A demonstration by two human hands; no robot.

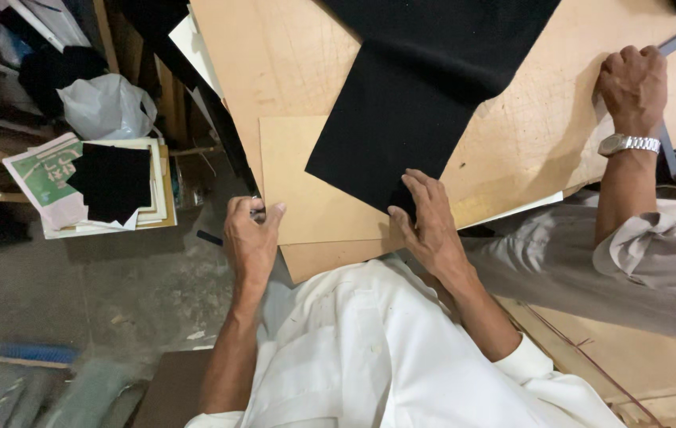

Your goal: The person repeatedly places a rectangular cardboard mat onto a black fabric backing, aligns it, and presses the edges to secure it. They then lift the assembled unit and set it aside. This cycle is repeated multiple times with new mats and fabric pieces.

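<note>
1. Clearly, the black fabric sheet (401, 127) lies flat across the brown cardboard (314, 198) on the scored wooden worktable (528, 135); it looks light, soft and floppy.
2. Right hand (431, 222) presses flat, fingers spread, on its near corner, probably the best spot to pinch.
3. Left hand (249, 238) is curled around a small dark tool (257, 212) at the cardboard's edge.
4. A co-worker's hand (632, 83) rests on the table, well apart.

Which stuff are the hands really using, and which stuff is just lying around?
In use:
- black cloth, pressed flat by the right hand
- brown card under it
- small tool, gripped by the left hand
- cutting board

Lying about:
- newspaper pile with a black scrap on top
- plastic bag
- blue brush on the floor
- another person's hand with a wristwatch
</note>
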